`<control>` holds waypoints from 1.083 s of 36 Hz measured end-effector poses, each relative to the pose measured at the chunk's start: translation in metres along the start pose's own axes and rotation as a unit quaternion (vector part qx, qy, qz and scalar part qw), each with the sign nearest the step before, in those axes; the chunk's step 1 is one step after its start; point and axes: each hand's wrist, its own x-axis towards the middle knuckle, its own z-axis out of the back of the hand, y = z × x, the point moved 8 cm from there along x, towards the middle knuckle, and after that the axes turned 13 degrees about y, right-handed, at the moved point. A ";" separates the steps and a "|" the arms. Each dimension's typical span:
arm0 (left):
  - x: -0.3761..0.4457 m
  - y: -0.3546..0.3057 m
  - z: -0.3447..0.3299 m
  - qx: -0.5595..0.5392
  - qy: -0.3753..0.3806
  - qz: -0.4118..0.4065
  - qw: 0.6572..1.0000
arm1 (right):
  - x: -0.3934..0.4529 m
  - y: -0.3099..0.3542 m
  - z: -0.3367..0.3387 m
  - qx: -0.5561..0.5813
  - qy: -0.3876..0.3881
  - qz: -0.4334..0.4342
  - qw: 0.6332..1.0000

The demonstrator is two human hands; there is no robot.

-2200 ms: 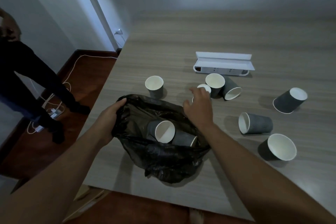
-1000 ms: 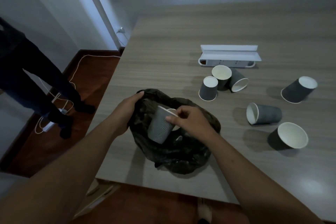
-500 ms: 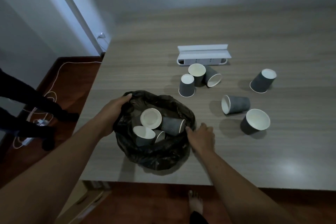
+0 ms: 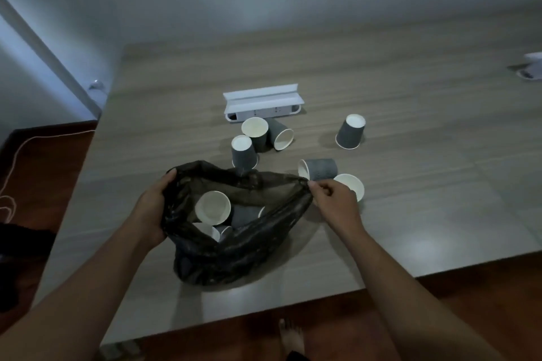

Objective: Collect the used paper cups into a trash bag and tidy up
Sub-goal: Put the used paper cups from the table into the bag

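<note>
A black trash bag (image 4: 234, 255) lies open on the wooden table (image 4: 410, 184) near its front edge, with several grey paper cups inside; one cup (image 4: 212, 207) shows its white inside. My left hand (image 4: 152, 208) grips the bag's left rim. My right hand (image 4: 334, 199) pinches the right rim, stretching the mouth wide. Beyond the bag stand an upside-down cup (image 4: 244, 152), an upright cup (image 4: 255, 133) and a tipped cup (image 4: 280, 134). To the right are a cup on its side (image 4: 319, 169), an upright cup (image 4: 352, 184) partly behind my right hand, and an inverted cup (image 4: 350, 132).
A white box-like holder (image 4: 262, 101) lies behind the cups. A white object (image 4: 532, 69) sits at the table's far right edge. The floor to the left carries a white cable (image 4: 17, 155). My bare foot (image 4: 290, 337) shows below the table's front edge.
My right hand dropped a cup into the bag, then moved from the table beside the bag to its right rim and pulled it open. The view shifted right.
</note>
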 end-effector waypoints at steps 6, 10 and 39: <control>0.011 0.009 -0.018 0.039 0.004 0.016 0.999 | 0.024 -0.026 0.063 -0.184 -0.047 -0.029 0.981; 0.020 0.008 -0.026 0.059 0.000 0.027 0.998 | 0.048 -0.055 0.050 -0.262 0.074 -0.101 0.957; 0.018 -0.026 -0.016 0.134 -0.058 0.021 0.989 | 0.008 0.023 -0.172 0.037 0.384 0.036 0.922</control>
